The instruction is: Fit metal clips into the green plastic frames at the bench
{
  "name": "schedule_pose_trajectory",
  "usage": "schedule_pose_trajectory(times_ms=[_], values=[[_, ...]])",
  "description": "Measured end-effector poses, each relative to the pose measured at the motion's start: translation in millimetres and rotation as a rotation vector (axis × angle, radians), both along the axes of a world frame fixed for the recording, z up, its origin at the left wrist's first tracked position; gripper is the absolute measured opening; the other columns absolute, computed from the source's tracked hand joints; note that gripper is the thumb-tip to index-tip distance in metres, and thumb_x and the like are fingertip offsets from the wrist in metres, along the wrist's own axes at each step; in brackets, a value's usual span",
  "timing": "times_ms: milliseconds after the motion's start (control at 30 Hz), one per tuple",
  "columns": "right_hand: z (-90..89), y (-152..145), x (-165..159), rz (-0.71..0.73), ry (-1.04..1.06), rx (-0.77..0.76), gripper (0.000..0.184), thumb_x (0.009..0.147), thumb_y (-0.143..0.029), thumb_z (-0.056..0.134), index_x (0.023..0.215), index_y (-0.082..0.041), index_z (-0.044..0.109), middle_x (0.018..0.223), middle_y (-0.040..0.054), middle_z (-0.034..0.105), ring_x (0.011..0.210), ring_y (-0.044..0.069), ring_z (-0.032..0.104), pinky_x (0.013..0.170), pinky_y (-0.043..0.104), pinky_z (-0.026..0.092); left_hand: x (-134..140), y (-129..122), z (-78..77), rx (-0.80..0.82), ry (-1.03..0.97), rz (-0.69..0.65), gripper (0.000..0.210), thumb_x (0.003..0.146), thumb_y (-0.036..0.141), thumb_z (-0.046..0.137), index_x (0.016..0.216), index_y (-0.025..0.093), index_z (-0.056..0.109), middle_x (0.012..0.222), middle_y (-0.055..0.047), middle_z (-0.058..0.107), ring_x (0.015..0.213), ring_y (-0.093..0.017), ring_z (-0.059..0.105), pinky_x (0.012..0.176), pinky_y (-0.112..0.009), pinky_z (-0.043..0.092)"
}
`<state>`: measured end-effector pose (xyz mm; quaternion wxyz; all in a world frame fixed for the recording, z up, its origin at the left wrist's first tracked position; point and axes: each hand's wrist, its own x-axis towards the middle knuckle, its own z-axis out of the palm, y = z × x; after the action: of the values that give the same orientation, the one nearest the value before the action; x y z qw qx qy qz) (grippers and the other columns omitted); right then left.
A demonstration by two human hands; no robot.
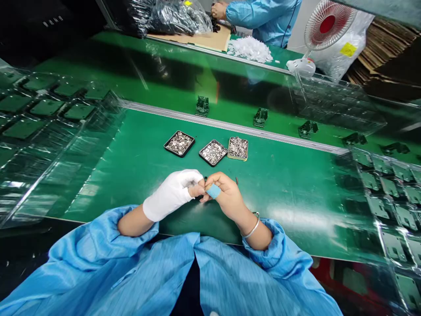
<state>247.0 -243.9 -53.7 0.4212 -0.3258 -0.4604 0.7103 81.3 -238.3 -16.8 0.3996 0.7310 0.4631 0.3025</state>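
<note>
My left hand [174,193], in a white fingerless glove, is closed and meets my right hand [228,197] over the green work surface [279,184]. The right fingers are pinched together, with blue tape [213,191] around one digit. Between the fingertips only small dark bits of something show; the fingers hide the rest, so I cannot tell its kind. Just beyond the hands lie three shallow trays: a left black tray [180,155], a middle black tray [212,164] and a right tray [237,158]. Small shiny metal parts [213,151] fill them.
Clear plastic trays with green circuit boards stand stacked at left [48,107] and right [391,188]. Behind a metal rail [230,127], several board assemblies [202,106] sit in a row. Farther back are a fan [329,26], white pieces [251,48] and a co-worker's blue sleeve [250,13].
</note>
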Motion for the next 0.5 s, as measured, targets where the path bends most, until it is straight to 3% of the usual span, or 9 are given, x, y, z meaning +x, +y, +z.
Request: schedule_pose_trajectory(times_ms=[100,167,367,500], values=[[0.9,-1,-3,-0.007,0.064,-0.101,0.045,0.065,-0.055,0.078,0.081,-0.021,0.054,0.065,-0.0059,0.06,0.056,0.009,0.062,0.058,0.023,0.055,1,-7,-7.5,0.181,0.054,0.137,0.034,0.088,0.043,0.047,0.066,0.02,0.059,0.069,-0.003,0.06,0.066,-0.015,0.055,0.065,-0.027,0.047],[1.2,-2,-5,-0.019,0.071,-0.117,0.045,0.063,-0.053,0.08,0.08,-0.021,0.054,0.064,-0.0061,0.06,0.055,0.008,0.062,0.058,0.023,0.056,-1,-10,-10.8,0.287,0.117,0.159,0.035,0.089,0.045,0.046,0.069,0.021,0.061,0.074,-0.004,0.064,0.07,-0.016,0.057,0.068,-0.028,0.048],[-1.2,0,-1,0.08,-0.035,-0.033,0.039,0.069,-0.053,0.075,0.079,-0.02,0.056,0.068,-0.0036,0.061,0.059,0.01,0.062,0.06,0.024,0.053,-14,-9,-16.9,0.465,0.192,-0.006,0.036,0.094,0.039,0.042,0.069,0.02,0.06,0.071,-0.004,0.064,0.065,-0.015,0.057,0.063,-0.026,0.046],[0.5,1,5,0.167,-0.188,0.168,0.023,0.077,-0.04,0.068,0.078,-0.019,0.057,0.071,-0.0018,0.06,0.062,0.009,0.058,0.061,0.023,0.049,-23,-11,-22.2,0.472,0.24,-0.107,0.037,0.095,0.04,0.041,0.069,0.02,0.059,0.067,-0.004,0.062,0.062,-0.015,0.056,0.059,-0.027,0.044]])
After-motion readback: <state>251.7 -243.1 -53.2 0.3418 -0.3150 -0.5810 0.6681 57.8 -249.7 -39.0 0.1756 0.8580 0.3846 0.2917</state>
